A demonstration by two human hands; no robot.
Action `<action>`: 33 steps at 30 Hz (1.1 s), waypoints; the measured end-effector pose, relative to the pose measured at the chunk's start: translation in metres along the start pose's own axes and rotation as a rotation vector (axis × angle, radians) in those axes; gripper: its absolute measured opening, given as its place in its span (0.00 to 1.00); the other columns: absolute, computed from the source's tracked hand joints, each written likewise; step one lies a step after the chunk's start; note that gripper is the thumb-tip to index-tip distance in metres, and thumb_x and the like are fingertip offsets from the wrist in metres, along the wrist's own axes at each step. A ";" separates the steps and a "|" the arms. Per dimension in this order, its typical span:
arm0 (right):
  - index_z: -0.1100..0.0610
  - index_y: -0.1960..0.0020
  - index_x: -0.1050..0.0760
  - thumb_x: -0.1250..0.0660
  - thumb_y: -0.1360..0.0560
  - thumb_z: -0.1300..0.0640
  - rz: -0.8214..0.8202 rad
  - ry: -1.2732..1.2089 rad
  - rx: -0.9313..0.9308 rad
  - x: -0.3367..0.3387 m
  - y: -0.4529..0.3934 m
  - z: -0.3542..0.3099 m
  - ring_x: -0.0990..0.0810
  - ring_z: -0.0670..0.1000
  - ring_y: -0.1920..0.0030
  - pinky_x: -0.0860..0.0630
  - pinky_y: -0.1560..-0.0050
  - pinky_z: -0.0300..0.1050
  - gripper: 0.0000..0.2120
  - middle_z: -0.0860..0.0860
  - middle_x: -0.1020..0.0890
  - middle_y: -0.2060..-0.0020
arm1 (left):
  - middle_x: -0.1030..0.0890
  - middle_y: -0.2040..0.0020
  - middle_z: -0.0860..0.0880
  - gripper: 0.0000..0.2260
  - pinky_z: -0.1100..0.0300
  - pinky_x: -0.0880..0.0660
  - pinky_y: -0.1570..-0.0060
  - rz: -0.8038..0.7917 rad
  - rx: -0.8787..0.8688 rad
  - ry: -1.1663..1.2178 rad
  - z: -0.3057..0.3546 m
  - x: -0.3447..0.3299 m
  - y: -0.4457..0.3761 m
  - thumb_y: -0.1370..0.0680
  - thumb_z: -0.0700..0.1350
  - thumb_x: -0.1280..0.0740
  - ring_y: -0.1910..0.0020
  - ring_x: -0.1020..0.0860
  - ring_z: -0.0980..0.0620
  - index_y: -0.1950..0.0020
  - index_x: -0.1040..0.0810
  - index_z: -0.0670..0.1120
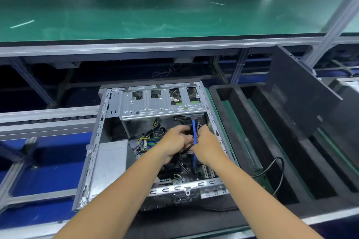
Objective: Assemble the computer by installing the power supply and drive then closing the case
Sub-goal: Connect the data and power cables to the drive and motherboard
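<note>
Bare grey steel frames the open computer case, which lies on its side on the work surface with its interior facing up. In the head view, both hands reach into the middle of the case, close together above the motherboard. The left hand has its fingers curled around a bundle of dark cables; the right hand, touching the left, has its fingers curled too and pinches at the same bundle beside a blue flat cable. That blue cable runs from a connector under the drive cage down between the two hands toward the board. The drive cage spans the far end of the case, with four cut-outs along its top. The power supply, a plain grey box, sits in the left part of the case. To the right of the case lies a black foam tray with long slots, a black cord looping over it. A dark side panel leans tilted at its far right. Behind runs a green conveyor belt.
</note>
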State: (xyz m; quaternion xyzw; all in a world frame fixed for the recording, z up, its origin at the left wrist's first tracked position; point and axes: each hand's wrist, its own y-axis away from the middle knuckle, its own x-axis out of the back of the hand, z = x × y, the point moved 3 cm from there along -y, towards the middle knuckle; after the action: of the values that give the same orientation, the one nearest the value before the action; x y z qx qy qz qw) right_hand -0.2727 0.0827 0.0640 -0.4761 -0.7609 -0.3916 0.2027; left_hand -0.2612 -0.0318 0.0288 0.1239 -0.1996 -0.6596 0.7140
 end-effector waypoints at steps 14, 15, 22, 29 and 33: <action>0.58 0.51 0.23 0.37 0.24 0.69 0.286 -0.010 0.163 0.021 0.009 0.010 0.19 0.51 0.59 0.25 0.66 0.37 0.09 0.47 0.23 0.65 | 0.17 0.66 0.44 0.05 0.66 0.26 0.70 0.314 -0.187 0.137 0.002 0.011 -0.001 0.24 0.34 0.32 0.69 0.19 0.55 0.52 0.26 0.42; 0.57 0.51 0.22 0.37 0.24 0.69 0.286 -0.062 0.162 0.024 0.008 0.010 0.18 0.51 0.58 0.23 0.65 0.36 0.09 0.48 0.21 0.64 | 0.17 0.66 0.45 0.04 0.66 0.26 0.70 0.306 -0.195 0.154 0.003 0.012 -0.001 0.25 0.34 0.31 0.69 0.19 0.55 0.53 0.25 0.41; 0.57 0.60 0.19 0.34 0.25 0.70 0.213 -0.331 0.125 0.038 -0.006 0.011 0.16 0.46 0.69 0.20 0.64 0.35 0.11 0.55 0.16 0.66 | 0.17 0.66 0.51 0.06 0.67 0.27 0.68 0.258 -0.306 0.183 0.009 0.014 0.003 0.25 0.38 0.30 0.70 0.23 0.57 0.60 0.16 0.47; 0.59 0.58 0.19 0.36 0.25 0.71 0.146 -0.554 0.095 0.039 -0.018 0.015 0.15 0.53 0.65 0.18 0.51 0.50 0.11 0.57 0.16 0.66 | 0.20 0.71 0.52 0.08 0.68 0.28 0.65 0.195 -0.460 -0.039 0.014 0.008 0.007 0.26 0.37 0.29 0.71 0.24 0.58 0.63 0.17 0.47; 0.60 0.60 0.18 0.36 0.26 0.73 0.078 -0.590 0.123 0.042 -0.019 0.013 0.16 0.50 0.67 0.17 0.58 0.42 0.12 0.57 0.17 0.66 | 0.20 0.71 0.51 0.07 0.64 0.25 0.66 0.188 -0.474 -0.014 0.017 0.004 0.006 0.27 0.35 0.28 0.72 0.24 0.56 0.60 0.19 0.46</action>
State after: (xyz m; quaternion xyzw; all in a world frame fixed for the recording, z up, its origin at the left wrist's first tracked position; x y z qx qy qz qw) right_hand -0.3080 0.1119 0.0771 -0.5851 -0.7902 -0.1817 0.0164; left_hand -0.2628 -0.0336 0.0469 -0.0708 -0.0549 -0.6195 0.7799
